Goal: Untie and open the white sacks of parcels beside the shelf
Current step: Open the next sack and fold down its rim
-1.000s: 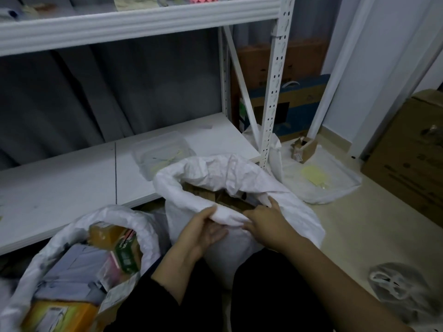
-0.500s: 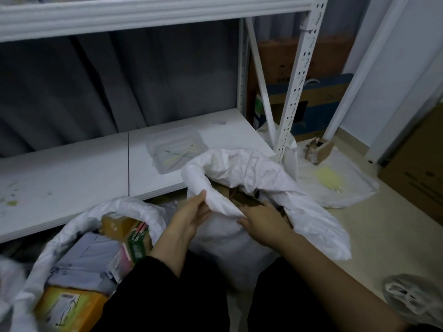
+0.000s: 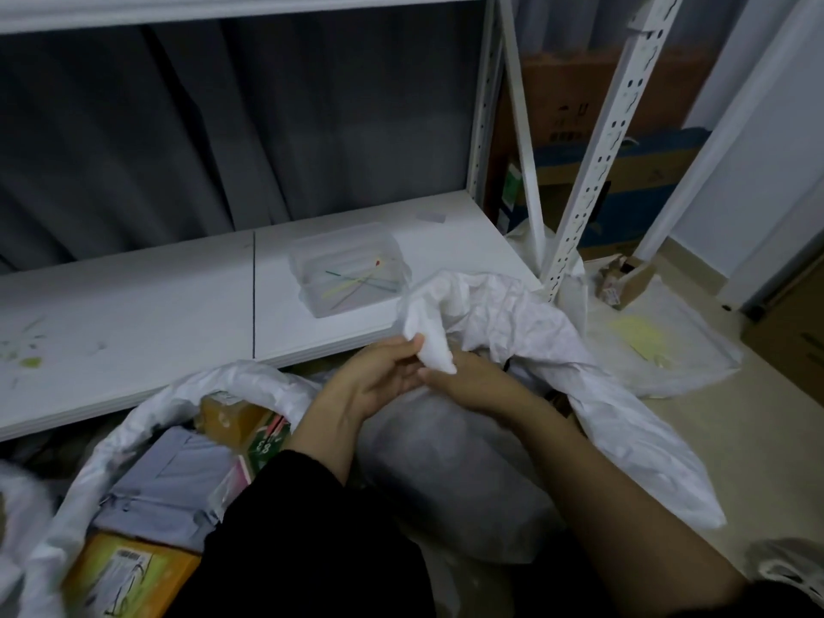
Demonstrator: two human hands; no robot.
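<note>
Crumpled woven fabric is hiding the contents of the white sack (image 3: 512,314), which is standing on the floor (image 3: 758,439) against the lower shelf (image 3: 133,314) near its front right corner post. The left hand (image 3: 379,372) and right hand (image 3: 472,381) are pinching its rolled rim together, mouth pointing up. A second sack (image 3: 147,403), cut off at the left, is gaping over boxed parcels (image 3: 133,573).

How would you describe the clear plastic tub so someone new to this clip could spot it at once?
Start at the white lower shelf board of the metal rack. Near its right end, just behind the sack that the hands are working on, sits the clear plastic tub. It alone is see-through, with thin coloured sticks lying inside.
</note>
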